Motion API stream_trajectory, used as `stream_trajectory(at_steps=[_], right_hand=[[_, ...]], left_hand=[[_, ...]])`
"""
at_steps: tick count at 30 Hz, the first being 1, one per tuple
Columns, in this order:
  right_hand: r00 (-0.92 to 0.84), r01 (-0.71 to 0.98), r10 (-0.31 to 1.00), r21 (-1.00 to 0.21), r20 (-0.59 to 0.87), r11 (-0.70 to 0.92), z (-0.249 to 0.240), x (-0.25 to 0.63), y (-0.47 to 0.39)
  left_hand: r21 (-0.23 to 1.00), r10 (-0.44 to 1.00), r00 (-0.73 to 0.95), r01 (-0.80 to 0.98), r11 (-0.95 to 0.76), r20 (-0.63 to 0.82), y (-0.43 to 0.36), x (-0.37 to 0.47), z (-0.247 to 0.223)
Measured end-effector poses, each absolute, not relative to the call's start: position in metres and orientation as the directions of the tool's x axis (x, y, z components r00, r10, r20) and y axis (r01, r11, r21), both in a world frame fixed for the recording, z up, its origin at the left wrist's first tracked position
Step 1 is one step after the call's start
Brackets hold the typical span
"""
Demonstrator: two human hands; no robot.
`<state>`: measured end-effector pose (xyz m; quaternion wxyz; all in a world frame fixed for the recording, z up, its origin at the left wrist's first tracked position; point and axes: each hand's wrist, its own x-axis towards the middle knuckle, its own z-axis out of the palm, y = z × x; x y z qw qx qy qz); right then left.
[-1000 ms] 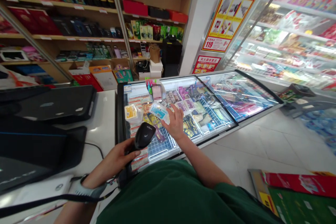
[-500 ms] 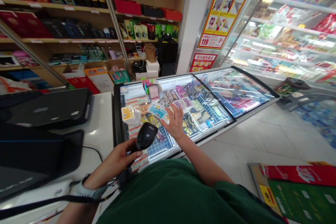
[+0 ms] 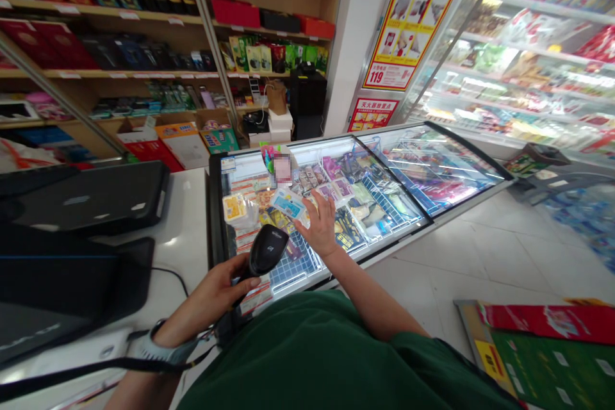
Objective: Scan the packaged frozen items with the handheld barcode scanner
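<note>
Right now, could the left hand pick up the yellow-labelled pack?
Probably not as it is: the left hand is gripping the black scanner, though the yellow-labelled pack lies close by on the freezer's glass top.

- Counter (image 3: 189, 198): along the freezer's (image 3: 215, 211) left edge.
- Tub (image 3: 234, 207): on the freezer, just inside its left edge.
- Blurred item (image 3: 282, 170): on the freezer, toward its far edge, behind and right of the tub.
- Packet (image 3: 288, 204): right of the tub, at the right hand's (image 3: 321, 224) fingertips.
- Scanner (image 3: 268, 250): in the left hand (image 3: 221, 288), over the freezer's near left part.
- Wrapped goods (image 3: 368, 205): inside the freezer.
- Shelves (image 3: 273, 70): beyond the freezer's far edge.
</note>
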<state>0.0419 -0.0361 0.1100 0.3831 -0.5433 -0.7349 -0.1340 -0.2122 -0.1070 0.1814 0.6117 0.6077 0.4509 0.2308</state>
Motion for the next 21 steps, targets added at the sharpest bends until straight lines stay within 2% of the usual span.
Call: stream_trajectory(at_steps=[11, 21], right_hand=[[-0.105, 0.908, 0.71, -0.224, 0.696, 0.353, 0.106, 0.043, -0.035], [0.18, 0.903, 0.781, -0.415, 0.597, 0.109, 0.073, 0.063, -0.023]], left_hand=[[0.936, 0.834, 0.459, 0.303, 0.177, -0.306, -0.106, -0.212, 0.183], [0.937, 0.846, 0.426, 0.275, 0.216, -0.32, -0.109, -0.215, 0.178]])
